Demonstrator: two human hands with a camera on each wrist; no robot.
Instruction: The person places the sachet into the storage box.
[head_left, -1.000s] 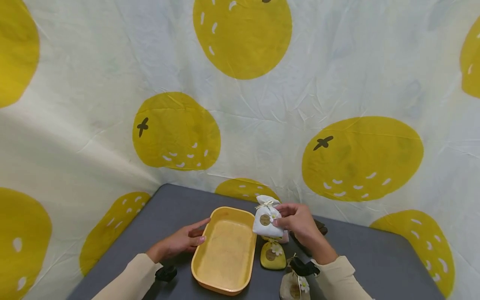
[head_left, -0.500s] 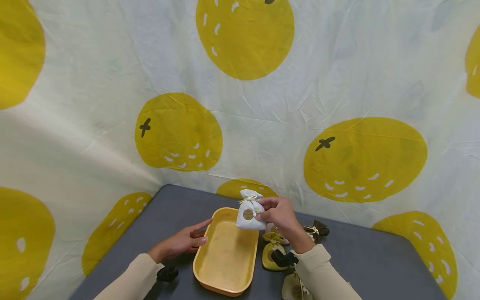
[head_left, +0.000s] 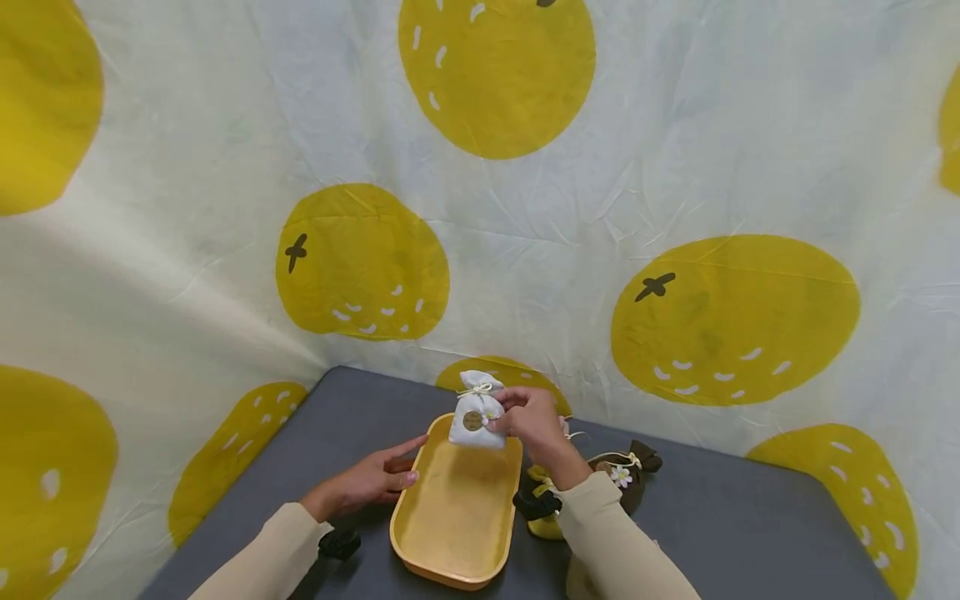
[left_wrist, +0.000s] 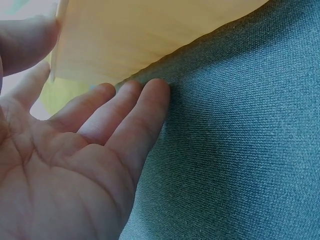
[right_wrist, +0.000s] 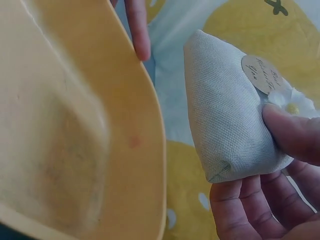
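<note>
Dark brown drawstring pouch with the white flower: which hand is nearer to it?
Right. The right hand, holding the white drawstring pouch, is left of the dark brown pouch; the left hand is farther left, at the left side of the yellow tray.

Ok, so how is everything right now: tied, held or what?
White bag, tied, held up.
Yellow tray, upright, nothing seen inside.
Brown bag, tied, not held.
Yellow bag, partly hidden, tie unclear.
Beige bag, mostly hidden.
Left hand, touching the tray.
Right hand, pinching the white bag.
</note>
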